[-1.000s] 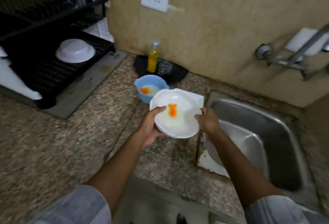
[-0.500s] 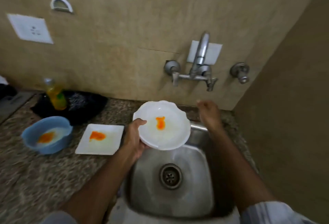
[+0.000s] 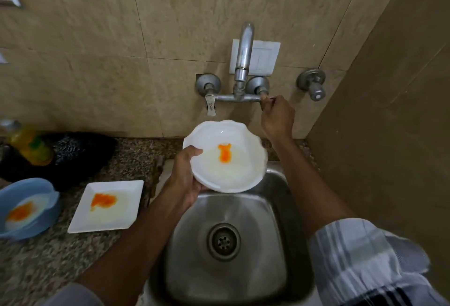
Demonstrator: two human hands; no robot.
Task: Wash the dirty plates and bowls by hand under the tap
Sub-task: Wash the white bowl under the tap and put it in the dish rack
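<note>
Right hand (image 3: 276, 117) has left the bowl (image 3: 225, 157) & now grips the tap handle (image 3: 264, 99), just above-right of the bowl. Left hand (image 3: 186, 175) alone holds the bowl by its rim, over the sink (image 3: 275, 208), under the spout (image 3: 244, 50). No water yet; rinse prob. next.

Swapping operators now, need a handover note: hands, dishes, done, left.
Left hand grips the white scalloped bowl by its rim over the sink; orange stain inside it.
Right hand holds the tap's right handle; no water visible from the spout.
Square plate and blue bowl sit on the counter left of the sink, both stained orange.
Done: bowl brought to the sink. Left: open tap, wash all three.
</note>
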